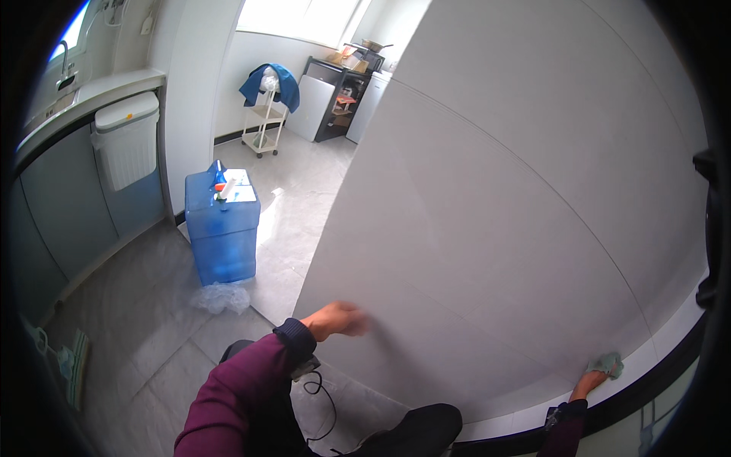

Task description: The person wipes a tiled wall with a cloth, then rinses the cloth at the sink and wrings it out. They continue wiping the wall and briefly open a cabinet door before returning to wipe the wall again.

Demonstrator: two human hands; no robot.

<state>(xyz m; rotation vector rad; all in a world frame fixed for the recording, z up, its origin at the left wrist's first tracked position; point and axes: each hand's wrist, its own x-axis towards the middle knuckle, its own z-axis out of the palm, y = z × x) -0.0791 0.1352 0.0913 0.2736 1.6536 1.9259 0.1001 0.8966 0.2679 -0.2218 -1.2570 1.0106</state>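
At the lower right, my right hand (593, 379) is closed on a light green cloth (607, 364). It presses the cloth at the foot of a large grey wall (474, 228), where the wall meets a white strip (639, 355). My left hand (341, 320) is blurred in front of the wall's lower left part. No object shows in it, and its finger posture is unclear. Both sleeves end in dark cuffs, and the left sleeve (245, 383) is purple. My bent dark-trousered knee (422, 425) is below, near the floor.
A blue plastic bin (223, 245) with bottles on top stands left, crumpled clear plastic (223, 298) at its base. A squeegee-like mop head (77, 368) lies further left. A black cable (330, 405) hangs by my leg. Beyond are a white trolley (265, 114) and a hanging white bin (127, 143).
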